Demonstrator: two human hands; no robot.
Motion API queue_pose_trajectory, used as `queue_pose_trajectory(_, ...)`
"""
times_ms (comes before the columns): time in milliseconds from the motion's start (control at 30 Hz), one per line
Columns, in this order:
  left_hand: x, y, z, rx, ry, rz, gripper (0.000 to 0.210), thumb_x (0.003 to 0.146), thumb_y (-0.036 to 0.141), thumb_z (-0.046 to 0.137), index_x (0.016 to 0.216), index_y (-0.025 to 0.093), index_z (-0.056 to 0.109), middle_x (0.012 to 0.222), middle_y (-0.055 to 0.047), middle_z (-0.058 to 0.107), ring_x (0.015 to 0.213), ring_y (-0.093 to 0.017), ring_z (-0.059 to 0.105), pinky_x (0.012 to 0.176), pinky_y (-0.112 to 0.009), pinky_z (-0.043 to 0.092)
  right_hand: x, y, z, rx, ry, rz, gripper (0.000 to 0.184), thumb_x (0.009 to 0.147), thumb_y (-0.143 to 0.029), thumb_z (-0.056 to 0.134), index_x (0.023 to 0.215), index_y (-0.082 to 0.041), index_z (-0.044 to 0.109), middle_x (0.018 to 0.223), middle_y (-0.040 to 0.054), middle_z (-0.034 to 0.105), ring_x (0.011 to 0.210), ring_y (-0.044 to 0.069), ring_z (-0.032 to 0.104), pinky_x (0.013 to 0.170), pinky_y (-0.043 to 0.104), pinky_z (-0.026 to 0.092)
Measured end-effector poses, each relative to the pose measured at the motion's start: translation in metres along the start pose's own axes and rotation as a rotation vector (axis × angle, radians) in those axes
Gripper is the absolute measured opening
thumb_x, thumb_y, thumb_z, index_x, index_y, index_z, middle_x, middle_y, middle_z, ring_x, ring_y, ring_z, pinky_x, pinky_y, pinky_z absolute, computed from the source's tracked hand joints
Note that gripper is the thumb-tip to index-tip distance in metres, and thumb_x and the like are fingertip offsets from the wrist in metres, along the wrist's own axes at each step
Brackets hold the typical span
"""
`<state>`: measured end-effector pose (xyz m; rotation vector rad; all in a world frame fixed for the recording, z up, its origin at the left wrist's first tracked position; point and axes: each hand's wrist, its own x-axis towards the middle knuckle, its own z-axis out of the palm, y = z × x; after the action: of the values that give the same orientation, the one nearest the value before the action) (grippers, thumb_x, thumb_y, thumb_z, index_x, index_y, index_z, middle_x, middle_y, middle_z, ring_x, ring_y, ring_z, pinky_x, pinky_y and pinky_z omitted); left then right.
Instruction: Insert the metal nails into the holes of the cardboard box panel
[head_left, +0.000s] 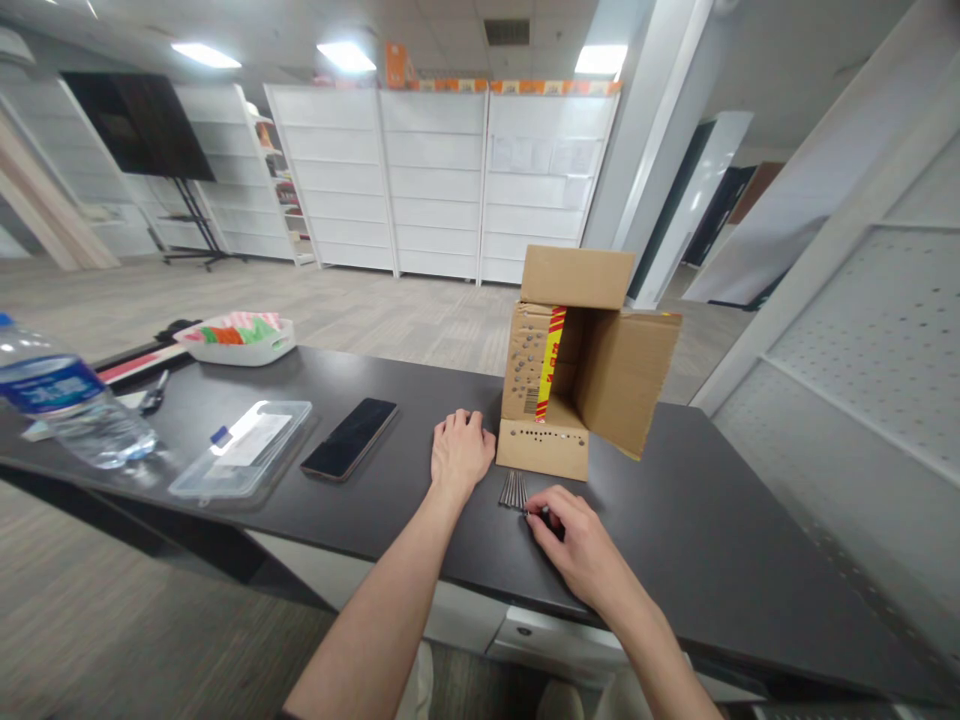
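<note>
Several thin metal screws [513, 490] lie side by side on the dark table, their heads toward me. My right hand [571, 535] is at the right end of this row, thumb and forefinger pinched at a screw's head; the fingers partly hide it. My left hand [461, 450] rests palm down on the table, fingers extended, holding nothing, its thumb side close to the cardboard box [544, 445]. The box stands open toward me with flaps at its top, right and bottom. Grey round heads dot its left panel, and a row of small holes crosses the bottom flap.
Left of my hands lie a black phone [351, 438] and a clear plastic case [244, 450]. Farther left, a water bottle [67, 400] leans at the table's edge. A white basket [247, 348] with colourful contents sits behind. A perforated partition [862, 340] borders the right side.
</note>
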<state>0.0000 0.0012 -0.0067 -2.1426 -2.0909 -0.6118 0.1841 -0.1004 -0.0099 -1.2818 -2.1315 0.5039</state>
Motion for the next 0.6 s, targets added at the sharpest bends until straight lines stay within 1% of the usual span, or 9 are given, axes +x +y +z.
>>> queue_pose_trajectory(167,0.0002,0.0002,-0.0009,-0.002,-0.021,-0.003,0.028,0.093,0.026,0.045,0.113,0.021,0.064,0.115,-0.010,0.063,0.111,-0.025,0.055,0.096,-0.039,0.039,0.0020,0.0036,0.0040,-0.031,0.042,0.013,0.009,0.096,-0.018,0.053,0.094,-0.022,0.061,0.092,0.0015,0.065,0.080,0.018,0.058,0.075,0.030,0.039)
queue_pose_trajectory(600,0.0000,0.0008,-0.0032,0.002,-0.029,-0.008,0.029,0.093,0.026,0.044,0.114,0.021,0.064,0.119,-0.011,0.063,0.114,-0.025,0.055,0.098,-0.039,0.039,0.0045,0.0022,0.0046,-0.048,0.050,0.030,0.009,0.096,-0.019,0.053,0.092,-0.022,0.060,0.093,0.0025,0.065,0.082,0.019,0.058,0.074,0.030,0.041)
